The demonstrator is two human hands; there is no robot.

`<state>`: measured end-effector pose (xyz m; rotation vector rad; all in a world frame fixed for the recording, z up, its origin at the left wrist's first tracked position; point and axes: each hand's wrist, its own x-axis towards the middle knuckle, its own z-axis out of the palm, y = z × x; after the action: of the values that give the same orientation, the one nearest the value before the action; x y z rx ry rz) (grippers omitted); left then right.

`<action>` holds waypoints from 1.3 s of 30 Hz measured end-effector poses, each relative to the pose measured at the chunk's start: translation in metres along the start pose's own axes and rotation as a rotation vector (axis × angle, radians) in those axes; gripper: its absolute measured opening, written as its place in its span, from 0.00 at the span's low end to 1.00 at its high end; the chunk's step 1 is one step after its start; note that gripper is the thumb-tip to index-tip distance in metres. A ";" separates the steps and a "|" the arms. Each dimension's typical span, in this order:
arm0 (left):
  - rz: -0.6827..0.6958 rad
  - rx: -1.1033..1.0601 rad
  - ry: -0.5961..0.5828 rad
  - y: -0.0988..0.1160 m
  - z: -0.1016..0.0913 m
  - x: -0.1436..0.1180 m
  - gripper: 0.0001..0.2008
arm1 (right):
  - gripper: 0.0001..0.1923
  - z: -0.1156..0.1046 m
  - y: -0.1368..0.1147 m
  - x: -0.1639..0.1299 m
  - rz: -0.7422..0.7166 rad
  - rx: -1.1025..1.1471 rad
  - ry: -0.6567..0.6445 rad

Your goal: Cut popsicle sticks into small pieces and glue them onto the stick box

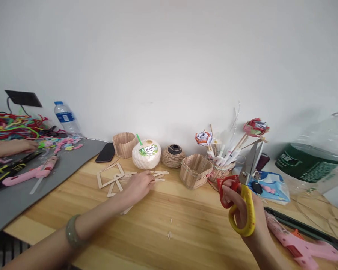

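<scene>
On the wooden table [191, 232], left hand [138, 186] rests fingers-down on loose craft sticks [157, 174] beside the coconut [146, 153]; right hand [243, 210] grips scissors [246, 187], blades parted upward—pin one stick flat before lifting.

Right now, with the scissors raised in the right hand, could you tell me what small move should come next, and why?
Probably close the left hand on one of the wooden sticks under its fingertips; the right hand already holds the scissors with blades parted and nothing between them.
</scene>
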<state>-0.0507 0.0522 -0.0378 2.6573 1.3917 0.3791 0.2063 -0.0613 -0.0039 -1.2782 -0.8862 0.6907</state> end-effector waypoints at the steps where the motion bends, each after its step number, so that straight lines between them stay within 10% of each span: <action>1: 0.027 -0.015 0.015 0.005 0.000 0.003 0.13 | 0.15 0.001 -0.002 0.000 -0.015 -0.005 0.006; 20: 0.367 -0.580 0.146 0.094 -0.006 0.059 0.13 | 0.11 -0.005 0.001 0.005 -0.072 0.190 0.012; 31: 0.341 -1.173 -0.610 0.136 -0.003 0.055 0.22 | 0.11 -0.001 -0.010 -0.003 -0.079 0.328 -0.218; 39: 0.271 -1.148 -0.648 0.119 -0.005 0.035 0.14 | 0.17 -0.012 -0.015 -0.008 -0.164 0.167 -0.383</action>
<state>0.0617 0.0130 -0.0007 1.7137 0.3767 0.1971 0.2120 -0.0761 0.0085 -0.9263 -1.2036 0.8751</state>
